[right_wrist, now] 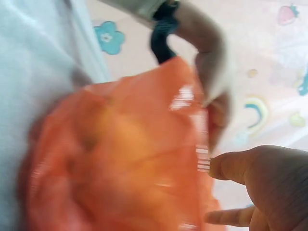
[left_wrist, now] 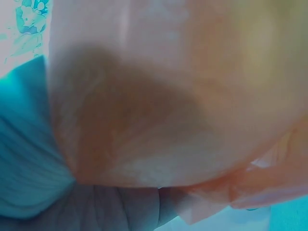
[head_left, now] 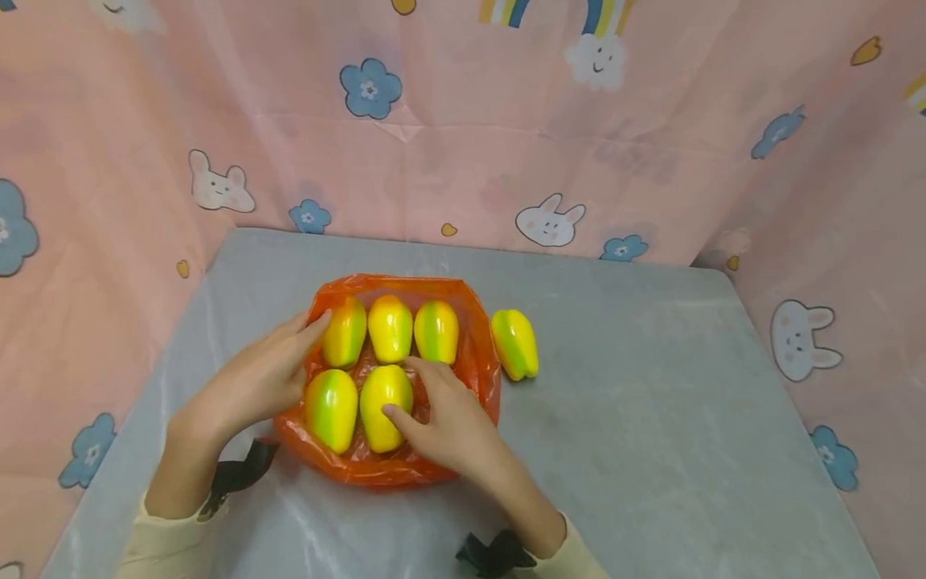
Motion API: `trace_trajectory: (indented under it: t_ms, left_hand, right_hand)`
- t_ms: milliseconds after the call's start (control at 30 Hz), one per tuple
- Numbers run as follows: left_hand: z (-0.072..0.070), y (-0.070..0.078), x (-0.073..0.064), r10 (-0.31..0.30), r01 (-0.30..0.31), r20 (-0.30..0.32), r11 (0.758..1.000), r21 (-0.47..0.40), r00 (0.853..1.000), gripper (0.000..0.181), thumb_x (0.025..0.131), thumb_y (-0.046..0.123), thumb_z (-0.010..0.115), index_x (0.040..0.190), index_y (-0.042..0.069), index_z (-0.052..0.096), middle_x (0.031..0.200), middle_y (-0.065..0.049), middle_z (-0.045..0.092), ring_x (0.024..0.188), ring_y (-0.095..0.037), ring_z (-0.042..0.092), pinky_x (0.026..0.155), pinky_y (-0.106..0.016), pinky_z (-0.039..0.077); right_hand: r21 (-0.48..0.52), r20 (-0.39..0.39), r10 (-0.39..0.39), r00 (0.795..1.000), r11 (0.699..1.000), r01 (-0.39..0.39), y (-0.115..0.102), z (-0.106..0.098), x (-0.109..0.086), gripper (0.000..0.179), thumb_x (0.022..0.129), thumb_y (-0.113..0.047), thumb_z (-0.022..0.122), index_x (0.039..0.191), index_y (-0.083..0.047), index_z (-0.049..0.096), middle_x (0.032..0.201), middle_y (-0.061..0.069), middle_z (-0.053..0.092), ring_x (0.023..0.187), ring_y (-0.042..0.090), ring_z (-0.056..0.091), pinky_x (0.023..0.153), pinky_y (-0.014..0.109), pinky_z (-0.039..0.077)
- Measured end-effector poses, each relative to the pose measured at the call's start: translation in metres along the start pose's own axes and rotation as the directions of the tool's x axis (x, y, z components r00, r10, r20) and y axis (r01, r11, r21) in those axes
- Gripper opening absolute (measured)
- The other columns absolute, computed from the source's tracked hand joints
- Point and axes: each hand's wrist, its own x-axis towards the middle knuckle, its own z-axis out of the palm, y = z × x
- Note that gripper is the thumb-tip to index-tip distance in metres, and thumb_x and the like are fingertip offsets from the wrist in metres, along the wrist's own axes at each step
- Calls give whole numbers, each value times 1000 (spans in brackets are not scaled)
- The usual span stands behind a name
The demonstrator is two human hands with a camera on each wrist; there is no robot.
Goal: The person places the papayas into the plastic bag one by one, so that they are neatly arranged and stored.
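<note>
In the head view an orange-red plastic bag (head_left: 481, 362) lies wide open, holding several glossy yellow-green fruits (head_left: 391, 330) in two rows. My left hand (head_left: 264, 370) grips the bag's left rim, its fingertips beside the upper-left fruit (head_left: 346, 334). Over the lower right part of the bag, my right hand (head_left: 456, 418) has thumb and fingers around the lower-middle fruit (head_left: 378, 394). Its other fingers are partly hidden. The right wrist view shows the bag (right_wrist: 120, 159) blurred, with the right hand (right_wrist: 260, 187) at its edge.
One more yellow-green fruit (head_left: 515, 344) lies on the grey tabletop (head_left: 651, 418), just right of the bag. A pink printed curtain (head_left: 448, 161) rises behind and beside the table. Dark straps (head_left: 242, 474) hang near the wrists.
</note>
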Motion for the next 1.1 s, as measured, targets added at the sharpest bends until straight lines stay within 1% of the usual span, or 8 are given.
trace_trajectory:
  t_ms: [133,267,367,533,733,833,933,1100]
  left_hand:
    - [-1,-1,-1,-1,1,-1,1000,-2,1000,78,91,-10,56,164,2,34,163,-23,46,137,-42,56,115,-65,47]
    - [-1,-1,0,-6,6,4,1000,-1,1000,78,91,-9,57,165,2,33,165,-23,44,139,-42,55,115,-65,47]
    - [-1,-1,2,2,-2,-1,1000,0,1000,77,91,-10,56,164,2,34,165,-23,43,139,-42,55,114,-64,48]
    - [-2,-1,2,8,-8,-8,1000,-5,1000,77,91,-10,56,164,2,35,164,-22,45,137,-41,57,114,-63,49]
    - [-2,-4,-2,2,-2,-11,1000,7,1000,73,95,-6,57,164,2,35,165,-23,44,141,-43,54,116,-65,46]
    - [-1,-5,-2,-3,3,-3,1000,9,1000,70,97,-2,57,163,0,35,166,-23,42,145,-44,51,118,-65,44]
    - [-1,-5,-2,-13,13,6,1000,11,1000,69,98,0,58,163,-3,34,168,-25,38,149,-46,47,119,-65,42]
    - [1,-4,0,1,-1,-3,1000,4,1000,69,99,1,59,163,-1,34,167,-23,40,145,-43,51,118,-64,45]
  right_hand:
    - [10,-61,-60,996,998,61,-4,-14,-4,65,96,-42,75,153,-18,53,153,3,59,139,28,60,115,53,53]
    - [20,-161,-108,981,993,112,-3,-26,-8,61,95,-37,77,149,-17,57,148,4,62,130,27,63,113,53,54]
    - [46,-239,-120,964,990,134,-1,-36,-10,58,95,-32,79,146,-14,59,146,7,61,124,26,64,104,49,60]
    - [75,-329,-133,935,983,166,5,-50,-11,53,96,-27,78,144,-14,60,143,7,61,126,26,67,87,40,67]
    - [27,-375,-189,907,976,214,25,-66,-5,51,97,-23,76,144,-11,60,140,13,60,127,33,66,91,48,66]
    - [-12,-396,-194,898,979,206,43,-74,0,50,97,-19,74,144,-8,59,143,16,58,129,37,64,96,54,64]
    - [-63,-417,-165,894,986,152,62,-80,5,50,98,-19,72,144,-8,59,147,16,57,131,39,62,101,58,61]
    - [-99,-412,-90,907,994,54,87,-83,13,54,98,-23,71,148,-6,57,152,19,53,136,41,58,112,62,52]
